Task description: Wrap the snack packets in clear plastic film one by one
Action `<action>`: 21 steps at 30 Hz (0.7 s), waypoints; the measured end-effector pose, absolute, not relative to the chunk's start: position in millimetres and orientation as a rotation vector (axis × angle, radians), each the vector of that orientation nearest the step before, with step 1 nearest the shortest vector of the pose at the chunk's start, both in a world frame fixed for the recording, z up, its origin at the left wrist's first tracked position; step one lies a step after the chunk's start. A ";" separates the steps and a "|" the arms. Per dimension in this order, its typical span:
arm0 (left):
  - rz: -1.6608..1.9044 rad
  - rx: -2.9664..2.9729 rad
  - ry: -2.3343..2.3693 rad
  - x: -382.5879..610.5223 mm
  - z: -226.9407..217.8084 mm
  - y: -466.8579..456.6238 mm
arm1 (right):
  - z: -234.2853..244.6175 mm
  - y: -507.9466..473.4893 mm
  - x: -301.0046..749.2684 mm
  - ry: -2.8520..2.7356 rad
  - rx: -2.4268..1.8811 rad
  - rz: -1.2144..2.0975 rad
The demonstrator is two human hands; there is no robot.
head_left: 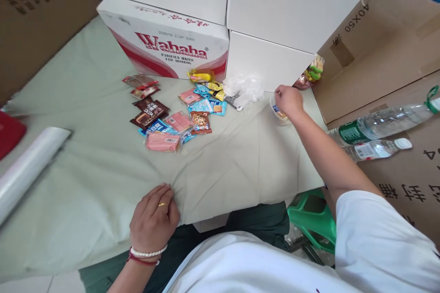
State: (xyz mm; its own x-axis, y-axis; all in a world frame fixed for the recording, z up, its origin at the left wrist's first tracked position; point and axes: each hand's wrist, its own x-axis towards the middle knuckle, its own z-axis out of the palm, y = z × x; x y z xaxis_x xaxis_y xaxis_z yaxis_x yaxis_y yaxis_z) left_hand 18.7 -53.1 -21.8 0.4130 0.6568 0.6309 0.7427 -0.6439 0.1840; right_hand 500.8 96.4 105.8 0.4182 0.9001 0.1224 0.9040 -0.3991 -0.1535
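My right hand [288,100] is closed at the rim of a small clear plastic tub [283,122] on the cloth, its fingertips partly hidden. Something blue and brown shows inside the tub. Resting on the cloth near the front edge, my left hand [154,215] holds nothing, its fingers loosely laid down. Between and beyond the hands lies a loose group of packaged snacks: pink packets [162,141], dark brown packets [150,113], a brown cookie packet [201,122], blue packets [201,106], red packets [140,82] and a yellow packet [200,76]. Crumpled clear plastic [243,89] lies beside them.
A Wahaha water carton [172,46] and white boxes [271,59] stand at the back. More colourful packets [311,73] sit at the back right corner. Water bottles [381,123] lie right, by cardboard [374,32]. A whitish roll [30,169] lies left; a green stool [314,217] stands below.
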 end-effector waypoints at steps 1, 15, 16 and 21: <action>-1.048 -2.531 -1.268 18.4 -22.5 -53.4 | 100.3 104.8 486.1 -1.596 -2.414 0.027; -1.482 -2.623 -1.715 17.4 -18.8 -61.4 | 24.6 -28.1 367.4 -1.475 -1.478 0.764; -1.582 -2.620 -1.831 21.5 -14.5 -61.5 | 23.8 -48.8 361.4 -1.460 -1.439 0.789; -2.166 -2.970 -2.275 74.2 8.5 -66.2 | 28.7 -111.9 328.6 -1.423 -1.367 0.846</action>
State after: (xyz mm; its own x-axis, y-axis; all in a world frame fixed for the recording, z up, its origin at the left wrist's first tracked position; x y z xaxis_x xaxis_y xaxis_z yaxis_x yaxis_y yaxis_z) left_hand 74.2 -66.2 8.5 0.2715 0.9624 -0.0118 0.0355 0.0023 0.9994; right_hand 328.6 -111.9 28.7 0.0812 0.9824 0.1683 0.3212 0.1340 -0.9375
